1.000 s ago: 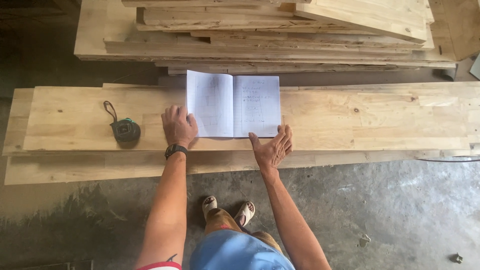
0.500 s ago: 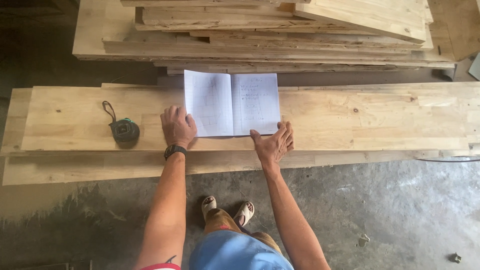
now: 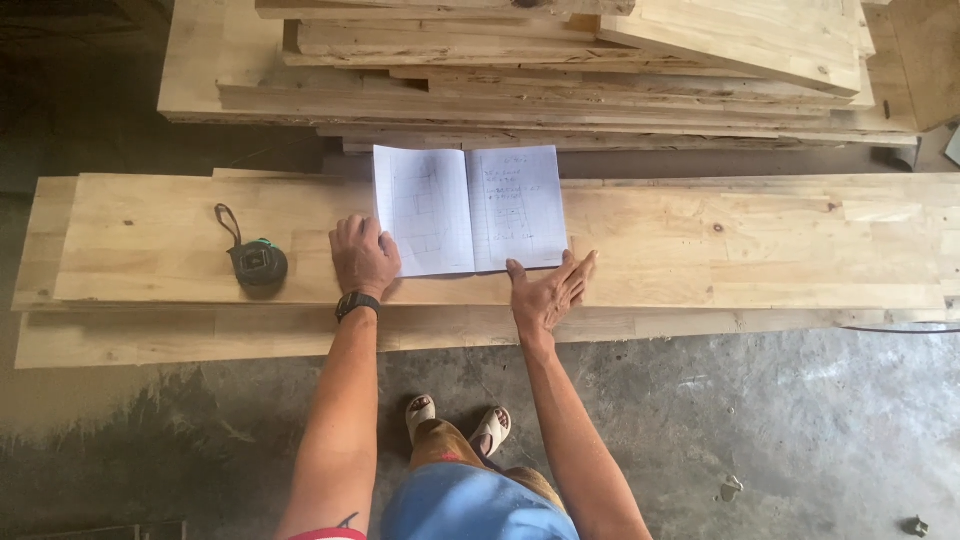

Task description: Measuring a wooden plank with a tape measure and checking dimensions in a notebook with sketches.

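Note:
An open notebook with gridded pages lies flat on a long pale wooden board. My left hand, with a black watch on the wrist, rests palm down on the board and touches the notebook's lower left corner. My right hand hovers at the notebook's lower right corner, palm turned up and fingers spread, holding nothing. A dark tape measure with a wrist strap sits on the board to the left of my left hand.
A stack of several more boards lies beyond the notebook. A second board sticks out beneath the top one. The floor is stained concrete with small bits of debris. My sandalled feet stand near the boards' edge.
My right hand shifted slightly and its fingers now point more to the right, palm still up. The view drifted a little. My left hand and the notebook stayed in place.

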